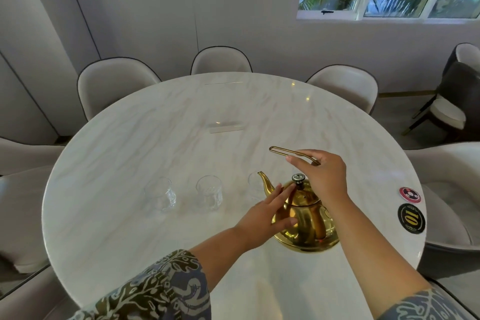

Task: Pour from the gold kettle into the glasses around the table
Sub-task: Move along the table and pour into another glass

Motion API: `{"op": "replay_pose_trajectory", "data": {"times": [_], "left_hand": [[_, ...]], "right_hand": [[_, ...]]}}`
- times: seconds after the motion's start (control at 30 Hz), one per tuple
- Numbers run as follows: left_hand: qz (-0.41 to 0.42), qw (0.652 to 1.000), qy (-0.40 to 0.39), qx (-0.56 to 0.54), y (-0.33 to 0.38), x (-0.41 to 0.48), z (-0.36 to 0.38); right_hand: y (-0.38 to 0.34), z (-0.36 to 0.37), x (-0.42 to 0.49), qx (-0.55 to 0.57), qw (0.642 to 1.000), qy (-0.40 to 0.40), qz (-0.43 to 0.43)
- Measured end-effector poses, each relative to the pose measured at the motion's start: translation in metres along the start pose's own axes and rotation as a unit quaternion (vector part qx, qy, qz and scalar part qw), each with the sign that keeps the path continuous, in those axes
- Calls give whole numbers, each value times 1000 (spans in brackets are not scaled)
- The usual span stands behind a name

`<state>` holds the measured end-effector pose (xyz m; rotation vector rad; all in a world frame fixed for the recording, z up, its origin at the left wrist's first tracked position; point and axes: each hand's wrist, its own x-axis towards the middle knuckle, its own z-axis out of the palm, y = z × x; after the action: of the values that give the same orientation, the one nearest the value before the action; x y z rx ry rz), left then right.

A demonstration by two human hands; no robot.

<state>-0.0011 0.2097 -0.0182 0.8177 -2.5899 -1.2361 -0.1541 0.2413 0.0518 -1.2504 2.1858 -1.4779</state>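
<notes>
Gold kettle [306, 218] stands between left hand [262, 218] and right hand [322, 176].

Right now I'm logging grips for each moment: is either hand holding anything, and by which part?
The right hand holds the gold kettle by its raised wire handle. The left hand lies flat against the kettle's side near the lid, gripping nothing.
</notes>
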Motion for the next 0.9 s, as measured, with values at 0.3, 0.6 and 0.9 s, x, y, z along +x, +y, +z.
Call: {"op": "replay_pose_trajectory", "data": {"times": [0.3,0.6,0.9], "left_hand": [[-11,999,50,4,-13,-34,-23],[-31,997,64,-32,-32,-63,-45],[-36,995,62,-66,-48,-67,-55]], "right_hand": [[-34,26,-9,10,999,-28,-27],[-64,65,-11,-24,997,-57,-34],[-83,92,-9,-98,990,-93,-39]]}}
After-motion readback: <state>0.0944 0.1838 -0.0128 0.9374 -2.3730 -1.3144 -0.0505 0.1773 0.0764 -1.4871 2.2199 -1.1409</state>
